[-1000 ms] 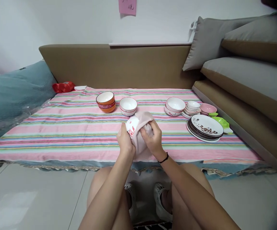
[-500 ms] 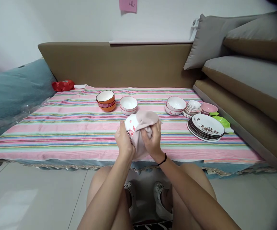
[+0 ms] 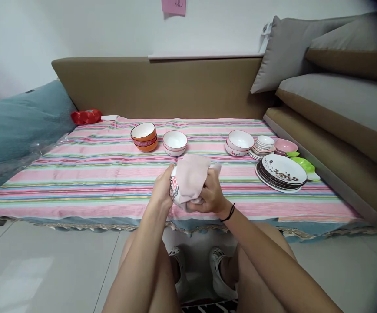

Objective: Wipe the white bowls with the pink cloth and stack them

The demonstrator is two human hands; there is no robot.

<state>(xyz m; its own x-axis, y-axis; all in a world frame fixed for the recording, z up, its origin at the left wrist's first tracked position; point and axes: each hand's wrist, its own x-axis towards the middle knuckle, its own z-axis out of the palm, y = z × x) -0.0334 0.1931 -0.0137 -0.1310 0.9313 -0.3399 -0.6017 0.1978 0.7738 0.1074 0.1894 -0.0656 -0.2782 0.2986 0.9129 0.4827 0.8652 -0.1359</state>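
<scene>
My left hand [image 3: 161, 188] grips the rim of a white bowl with a red flower print [image 3: 174, 188], held above the front edge of the striped cloth. Draped over most of that bowl is a pale pink cloth [image 3: 190, 178], and my right hand [image 3: 209, 197] is closed on this cloth from the right side, pressing it against the bowl. The bowl's inside is hidden by the cloth. A black band sits on my right wrist.
On the striped cover [image 3: 94, 178] stand stacked orange bowls [image 3: 143, 137], white bowls [image 3: 174, 143], another bowl stack [image 3: 239, 143], small saucers [image 3: 262, 145], a pink dish [image 3: 284, 147], patterned plates [image 3: 282, 172] and a green dish [image 3: 304, 166]. Sofa cushions rise at right; a red bag [image 3: 86, 116] lies far left.
The pink cloth has slid over the bowl's top, covering its white inside. My right hand has dropped lower and turned beneath the cloth; my left hand stays on the rim.
</scene>
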